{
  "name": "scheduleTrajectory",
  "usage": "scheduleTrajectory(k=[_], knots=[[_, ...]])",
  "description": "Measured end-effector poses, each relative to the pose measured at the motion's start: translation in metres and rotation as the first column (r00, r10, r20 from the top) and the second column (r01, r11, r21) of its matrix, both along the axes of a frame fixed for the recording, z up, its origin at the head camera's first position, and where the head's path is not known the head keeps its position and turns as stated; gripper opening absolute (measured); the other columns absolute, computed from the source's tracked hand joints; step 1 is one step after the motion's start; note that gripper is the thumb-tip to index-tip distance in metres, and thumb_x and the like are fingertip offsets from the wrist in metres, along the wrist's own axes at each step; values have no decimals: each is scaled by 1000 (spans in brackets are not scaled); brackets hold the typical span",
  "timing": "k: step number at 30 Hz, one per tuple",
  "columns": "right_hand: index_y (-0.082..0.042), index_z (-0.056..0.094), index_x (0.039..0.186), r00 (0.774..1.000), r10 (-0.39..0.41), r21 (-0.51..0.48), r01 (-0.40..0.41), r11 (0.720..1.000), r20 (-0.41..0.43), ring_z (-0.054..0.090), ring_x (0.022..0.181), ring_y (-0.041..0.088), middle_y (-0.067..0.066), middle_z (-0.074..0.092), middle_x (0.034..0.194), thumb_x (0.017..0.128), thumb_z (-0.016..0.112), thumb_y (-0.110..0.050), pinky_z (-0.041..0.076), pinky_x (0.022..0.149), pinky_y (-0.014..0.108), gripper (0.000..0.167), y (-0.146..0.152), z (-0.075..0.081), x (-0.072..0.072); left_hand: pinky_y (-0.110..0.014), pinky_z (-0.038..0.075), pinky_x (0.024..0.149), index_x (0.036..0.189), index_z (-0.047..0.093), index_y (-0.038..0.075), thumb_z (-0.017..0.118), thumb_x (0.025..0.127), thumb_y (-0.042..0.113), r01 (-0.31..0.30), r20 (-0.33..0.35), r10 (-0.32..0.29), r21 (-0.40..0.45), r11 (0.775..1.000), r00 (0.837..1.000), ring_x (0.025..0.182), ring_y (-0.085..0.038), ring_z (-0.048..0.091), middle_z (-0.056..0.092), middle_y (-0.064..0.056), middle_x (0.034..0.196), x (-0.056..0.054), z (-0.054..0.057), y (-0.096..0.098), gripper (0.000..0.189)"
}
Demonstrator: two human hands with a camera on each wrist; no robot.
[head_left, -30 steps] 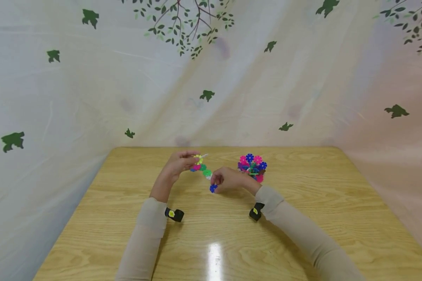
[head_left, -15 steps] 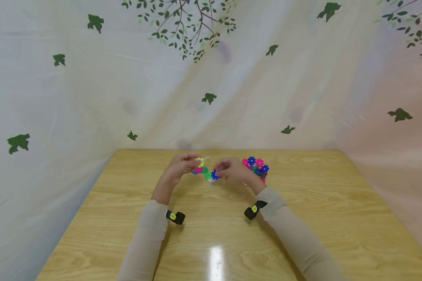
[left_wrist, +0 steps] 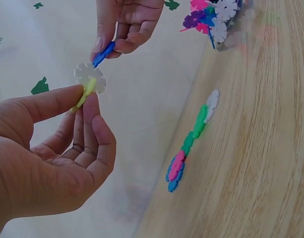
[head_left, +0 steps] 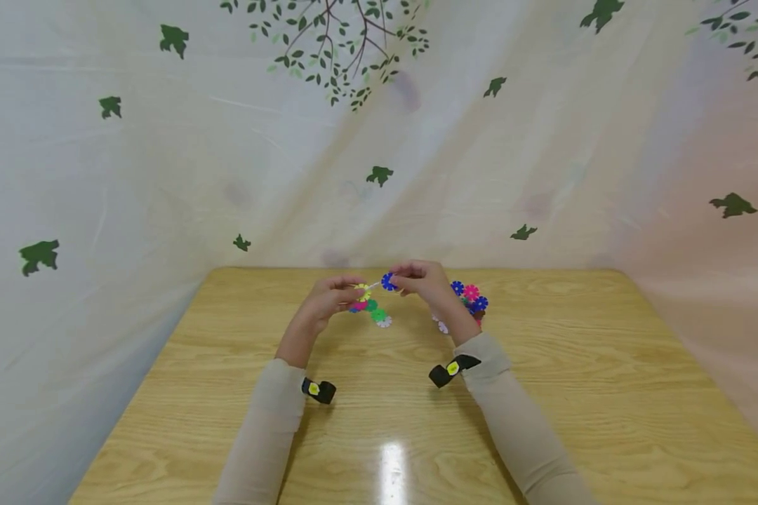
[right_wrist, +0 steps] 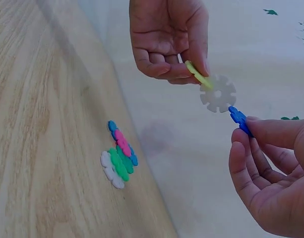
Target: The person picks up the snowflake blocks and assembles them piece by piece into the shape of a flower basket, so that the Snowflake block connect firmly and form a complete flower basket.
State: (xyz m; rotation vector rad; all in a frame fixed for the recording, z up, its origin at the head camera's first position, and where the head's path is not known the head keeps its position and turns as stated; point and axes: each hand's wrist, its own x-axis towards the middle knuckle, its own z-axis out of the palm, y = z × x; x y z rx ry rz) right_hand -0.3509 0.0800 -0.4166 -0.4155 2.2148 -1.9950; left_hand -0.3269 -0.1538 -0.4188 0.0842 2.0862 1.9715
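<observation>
My left hand (head_left: 324, 301) pinches a yellow snowflake disc (left_wrist: 86, 93) between thumb and fingers. Slotted into that disc is a translucent white snowflake disc (right_wrist: 217, 100), seen face-on in the right wrist view. From the other side my right hand (head_left: 426, 282) pinches a blue snowflake disc (right_wrist: 239, 121). Its edge meets the white disc's rim; whether the slots engage I cannot tell. Below the hands, on the table, lies an overlapping group of loose discs: a white one (left_wrist: 212, 105), green ones (left_wrist: 200, 123), a pink one (left_wrist: 176, 166) and blue ones (left_wrist: 173, 185).
A heap of pink, blue, purple and white snowflake discs (head_left: 471, 293) sits on the wooden table (head_left: 575, 393), partly behind my right forearm. Beyond the table's far edge hangs a pale cloth (head_left: 290, 175) printed with leaves and birds.
My right hand has lifted the blue disc from low over the table, up and away, to the white disc. The left hand stays nearly in place with the yellow disc.
</observation>
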Motion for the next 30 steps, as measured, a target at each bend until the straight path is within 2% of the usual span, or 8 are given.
scheduleTrajectory(k=[7, 10, 16, 22, 25, 30], knots=[[7, 68, 118, 1000, -27, -32, 27, 999, -1, 67, 79, 10, -7, 71, 87, 96, 70, -8, 60, 79, 35, 27, -6, -2, 2, -54, 46, 111, 133, 61, -3, 64, 100, 10, 4, 3, -4, -8, 1000, 1000, 94, -18, 66, 64, 3, 96, 1, 1, 2, 36], [7, 68, 118, 999, -32, -33, 32, 999, -8, 67, 78, 10, -7, 71, 88, 97, 69, -8, 60, 78, 32, 25, -7, -3, 3, -53, 47, 111, 133, 61, -3, 64, 100, 9, 1, 14, -1, -2, 1000, 1000, 93, -16, 65, 63, 3, 98, 0, -1, 3, 35], [7, 68, 118, 999, -36, -42, 36, 998, -8, 67, 77, 9, -7, 71, 87, 97, 69, -8, 60, 73, 26, 26, -8, -6, 4, -41, 54, 105, 132, 61, -4, 65, 99, 7, -26, 46, 24, 45, 999, 999, 86, -9, 65, 61, -1, 102, 1, -3, 6, 35], [8, 68, 118, 999, -39, -63, 38, 997, -11, 68, 76, 9, -8, 72, 85, 97, 69, -8, 61, 76, 30, 26, -10, -5, 5, -31, 58, 94, 129, 65, -3, 68, 98, 11, -67, 55, 64, 48, 997, 996, 84, -7, 67, 66, 1, 102, 2, -4, 9, 34], [9, 67, 118, 999, -42, -82, 40, 996, -27, 68, 76, 8, -8, 72, 85, 97, 69, -8, 61, 76, 30, 27, -11, -4, 7, -35, 58, 98, 130, 61, -8, 65, 99, 7, -61, 53, 56, 116, 991, 997, 84, -8, 70, 69, 2, 98, 3, -4, 10, 34], [11, 67, 115, 997, -54, -115, 47, 992, -52, 68, 73, 8, -8, 72, 82, 96, 70, -6, 60, 72, 27, 26, -12, -2, 9, -45, 48, 109, 126, 60, -12, 61, 100, 1, -51, 36, 44, 214, 976, 998, 91, -12, 76, 76, -3, 95, 4, -3, 13, 29]])
